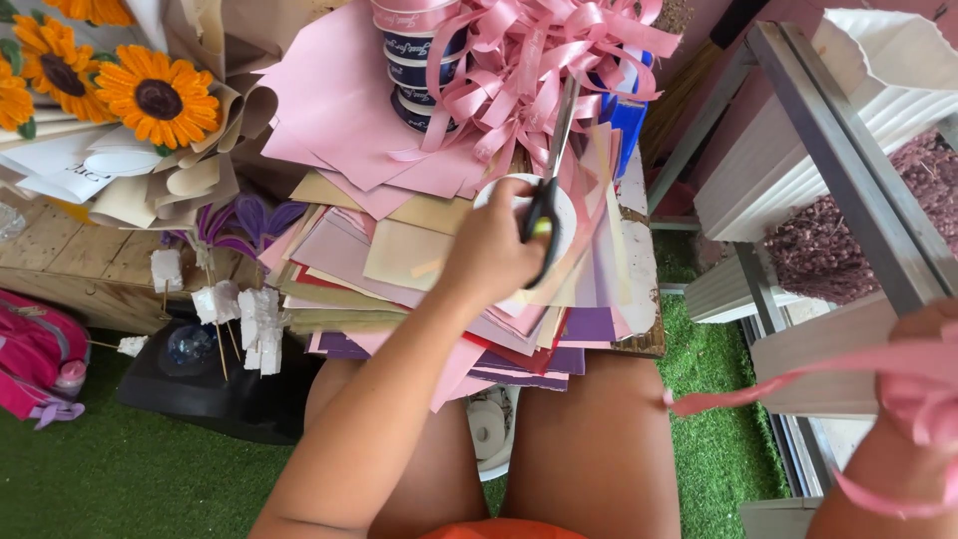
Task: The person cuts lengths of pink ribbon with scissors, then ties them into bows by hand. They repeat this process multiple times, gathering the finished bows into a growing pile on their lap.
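A person's left hand (499, 245) grips black-handled scissors (549, 170) over a stack of coloured paper sheets (399, 250) on the counter (639, 269), blades pointing into pink ribbon bows (539, 60). The right hand (923, 384), wrapped in pink ribbon (768, 384), holds it at the frame's right edge.

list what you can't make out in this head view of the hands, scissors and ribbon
- Left hand: its palm and fingertips are turned away, so the grip on the scissors is hidden.
- Scissor blade tips: lost in the pink ribbon bows.
- Right hand: cut off by the right edge and wrapped in pink ribbon.
- Ribbon spools: partly covered by the bows.
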